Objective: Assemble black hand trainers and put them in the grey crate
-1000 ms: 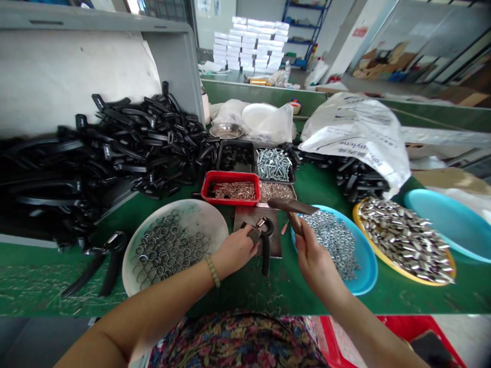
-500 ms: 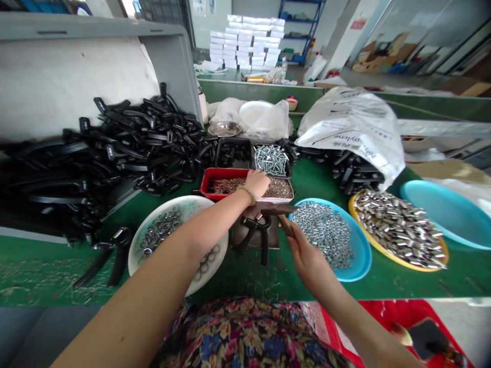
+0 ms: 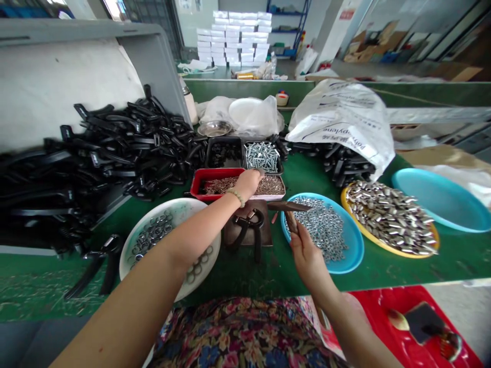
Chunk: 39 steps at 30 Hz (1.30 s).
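My right hand is wrapped round the wooden handle of a hammer. The hammer's dark head lies level over the left rim of a blue bowl of small metal nuts. My left hand is over the red tray, its fingertips close together by the small coppery pins; whether anything is between them is hidden. Below it, a black-handled plier-like tool rests on a dark metal plate. Left of that stands a white bowl of metal rings.
Black handles are heaped in and before a tilted grey crate. Behind the red tray are screws and a black bin. Rightward stand a yellow bowl of metal sleeves, a blue basin and a white sack.
The hammer has moved right, off the plier-like tool and towards the bowl of nuts. My left hand stays over the tray. The whole view has shifted slightly.
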### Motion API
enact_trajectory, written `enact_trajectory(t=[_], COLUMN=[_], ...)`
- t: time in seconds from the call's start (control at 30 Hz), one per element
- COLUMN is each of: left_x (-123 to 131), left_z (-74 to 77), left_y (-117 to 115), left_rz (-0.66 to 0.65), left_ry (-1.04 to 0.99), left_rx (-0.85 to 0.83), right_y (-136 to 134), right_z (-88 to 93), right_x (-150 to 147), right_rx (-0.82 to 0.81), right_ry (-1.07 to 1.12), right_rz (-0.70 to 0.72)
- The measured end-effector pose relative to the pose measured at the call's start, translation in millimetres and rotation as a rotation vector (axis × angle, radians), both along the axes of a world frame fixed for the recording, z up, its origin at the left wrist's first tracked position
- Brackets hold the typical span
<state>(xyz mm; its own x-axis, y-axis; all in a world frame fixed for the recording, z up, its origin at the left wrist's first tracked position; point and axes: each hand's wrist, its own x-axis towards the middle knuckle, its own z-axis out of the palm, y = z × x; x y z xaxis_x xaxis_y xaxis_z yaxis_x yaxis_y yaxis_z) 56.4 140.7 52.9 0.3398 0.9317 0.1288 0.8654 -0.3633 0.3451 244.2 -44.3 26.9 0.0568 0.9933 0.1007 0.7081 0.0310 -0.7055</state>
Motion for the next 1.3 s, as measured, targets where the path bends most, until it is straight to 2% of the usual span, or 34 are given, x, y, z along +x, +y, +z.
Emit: enact_trajectory(t=[0.1, 0.17, 0.23, 0.3, 0.4, 0.5, 0.67, 0.9, 0.97, 1.07, 1.17, 1.3], left_x=[-17, -29, -37, -39, -35, -30, -27, -29, -32, -38, -48, -61], left_z=[0.7, -6.2, -17.8, -30.8, -46.3, -53.0, -49.7, -44.5, -45.1, -43.6, -38.7, -37.0], left_y=[-44, -78, -107, -125, -132, -128, -126, -134, -137, -146, -163, -188], left_rz=[-0.043, -0.065, -0.049, -0.021, -0.010, -0.013, -0.029, -0.179, -0.203, -0.162, -0.069, -0.031], left_ry=[-0.247, -0.433, -0.477, -0.441, -0.390, -0.326, -0.113, 0.111, 0.110, -0.012, -0.144, -0.099], left_rx=[-0.035, -0.085, -0.127, -0.126, -0.064, -0.036, -0.005, -0.001, 0.002, -0.006, -0.013, 0.002], right_y=[-3, -4, -4, -5, -6, -9, -15, -18, -18, -17, -17, -14], right_z=[-0.9, -1.8, -2.7, -2.9, -0.2, 4.0, 6.5, 0.3, -2.0, 0.9, 14.0, 31.6], right_x=[3, 5, 5, 4, 1, -3, -3, 1, 1, -3, -12, -22], right_rx=[-0.018, -0.025, -0.026, -0.029, -0.045, -0.040, -0.025, -0.015, -0.011, -0.031, -0.057, -0.039], right_ry=[0.019, 0.018, 0.017, 0.014, 0.008, 0.019, 0.048, 0.058, 0.051, 0.022, -0.011, -0.108], right_rz=[-0.019, -0.024, -0.028, -0.025, -0.011, 0.003, 0.026, 0.054, 0.058, 0.099, 0.177, 0.242])
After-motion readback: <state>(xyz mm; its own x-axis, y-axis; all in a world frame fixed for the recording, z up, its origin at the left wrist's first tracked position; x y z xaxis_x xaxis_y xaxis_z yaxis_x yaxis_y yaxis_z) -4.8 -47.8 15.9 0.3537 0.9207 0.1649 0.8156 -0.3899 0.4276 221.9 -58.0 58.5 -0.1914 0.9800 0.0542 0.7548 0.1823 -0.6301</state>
